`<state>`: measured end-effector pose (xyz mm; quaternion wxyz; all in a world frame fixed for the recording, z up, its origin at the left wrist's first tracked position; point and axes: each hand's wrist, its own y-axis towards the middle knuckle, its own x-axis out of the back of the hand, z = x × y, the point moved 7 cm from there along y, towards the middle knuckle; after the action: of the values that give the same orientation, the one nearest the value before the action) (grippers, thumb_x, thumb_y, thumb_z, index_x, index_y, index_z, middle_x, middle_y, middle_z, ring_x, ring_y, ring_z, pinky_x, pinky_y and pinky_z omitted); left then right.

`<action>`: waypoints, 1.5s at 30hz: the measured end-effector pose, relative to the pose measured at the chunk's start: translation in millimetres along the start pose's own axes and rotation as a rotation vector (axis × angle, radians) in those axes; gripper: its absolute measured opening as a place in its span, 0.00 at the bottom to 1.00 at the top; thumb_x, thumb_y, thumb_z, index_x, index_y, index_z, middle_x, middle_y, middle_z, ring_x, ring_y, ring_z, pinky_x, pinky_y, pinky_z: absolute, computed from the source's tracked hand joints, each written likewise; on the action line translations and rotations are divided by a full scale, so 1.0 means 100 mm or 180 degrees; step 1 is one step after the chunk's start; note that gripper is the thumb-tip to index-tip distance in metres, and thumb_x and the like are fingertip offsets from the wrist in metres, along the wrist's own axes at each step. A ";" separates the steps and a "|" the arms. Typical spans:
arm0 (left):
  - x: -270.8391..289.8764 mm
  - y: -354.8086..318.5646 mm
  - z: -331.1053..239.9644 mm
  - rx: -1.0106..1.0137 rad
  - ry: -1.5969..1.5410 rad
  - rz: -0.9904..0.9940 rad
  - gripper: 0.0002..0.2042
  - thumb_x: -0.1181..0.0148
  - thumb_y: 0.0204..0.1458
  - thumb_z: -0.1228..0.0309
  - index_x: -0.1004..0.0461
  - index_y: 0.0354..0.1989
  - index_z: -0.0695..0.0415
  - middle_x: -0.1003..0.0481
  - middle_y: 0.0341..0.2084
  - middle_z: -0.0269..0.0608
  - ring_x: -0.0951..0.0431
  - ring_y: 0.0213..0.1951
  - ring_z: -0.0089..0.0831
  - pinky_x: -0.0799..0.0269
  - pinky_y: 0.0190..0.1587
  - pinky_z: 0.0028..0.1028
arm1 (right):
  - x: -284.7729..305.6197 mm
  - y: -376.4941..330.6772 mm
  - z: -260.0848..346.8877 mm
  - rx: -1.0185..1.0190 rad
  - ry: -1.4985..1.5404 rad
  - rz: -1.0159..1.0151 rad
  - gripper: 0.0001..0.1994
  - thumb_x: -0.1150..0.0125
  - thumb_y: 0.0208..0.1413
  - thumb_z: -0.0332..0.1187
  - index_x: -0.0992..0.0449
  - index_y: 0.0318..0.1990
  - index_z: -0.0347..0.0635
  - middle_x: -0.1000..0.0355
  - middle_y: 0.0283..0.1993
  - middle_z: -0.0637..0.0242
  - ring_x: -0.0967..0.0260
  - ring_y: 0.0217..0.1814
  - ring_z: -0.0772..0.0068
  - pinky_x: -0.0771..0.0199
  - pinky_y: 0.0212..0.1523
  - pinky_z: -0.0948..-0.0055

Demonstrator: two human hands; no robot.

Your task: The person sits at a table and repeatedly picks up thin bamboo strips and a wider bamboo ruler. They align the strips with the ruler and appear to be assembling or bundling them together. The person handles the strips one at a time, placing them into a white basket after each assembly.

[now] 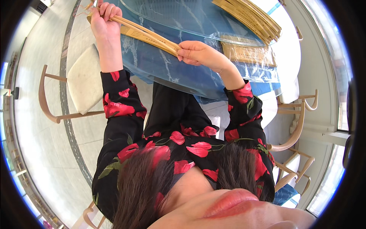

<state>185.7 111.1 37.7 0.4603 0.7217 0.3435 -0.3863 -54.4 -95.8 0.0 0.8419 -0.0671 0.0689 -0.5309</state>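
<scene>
Over the near left part of the blue table, a pair of pale wooden chopsticks (142,29) stretches between my hands. A long tan paper sleeve (142,38) with printing lies along them. My left hand (106,19) is closed round their far-left end, with something thin and whitish sticking up by its fingers. My right hand (199,55) pinches the other end between thumb and fingers, where chopsticks and sleeve meet. Whether the chopsticks are partly inside the sleeve at that end, I cannot tell.
On the round glass turntable (171,23), a fanned stack of tan paper sleeves (249,17) lies at the far right. Nearer, a clear plastic-wrapped brown pack (248,53) rests on the blue marbled table (152,70). Wooden chairs stand at left (85,82) and right (295,129).
</scene>
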 end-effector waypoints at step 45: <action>-0.87 -1.19 1.75 0.0703 0.0838 -0.0255 0.19 0.58 0.74 0.55 0.30 0.50 0.61 0.47 0.22 0.24 0.49 0.22 0.17 0.46 0.25 0.21 | 0.20 -0.11 -0.11 0.0514 -0.1529 -0.2734 0.14 0.30 0.57 0.39 0.19 0.28 0.36 0.26 0.21 0.59 0.30 0.22 0.69 0.31 0.27 0.69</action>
<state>1.4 -23.4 17.4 0.3135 0.7980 0.3848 -0.3419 -57.6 -119.5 -10.1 0.5418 -0.1444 -0.2021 -0.8030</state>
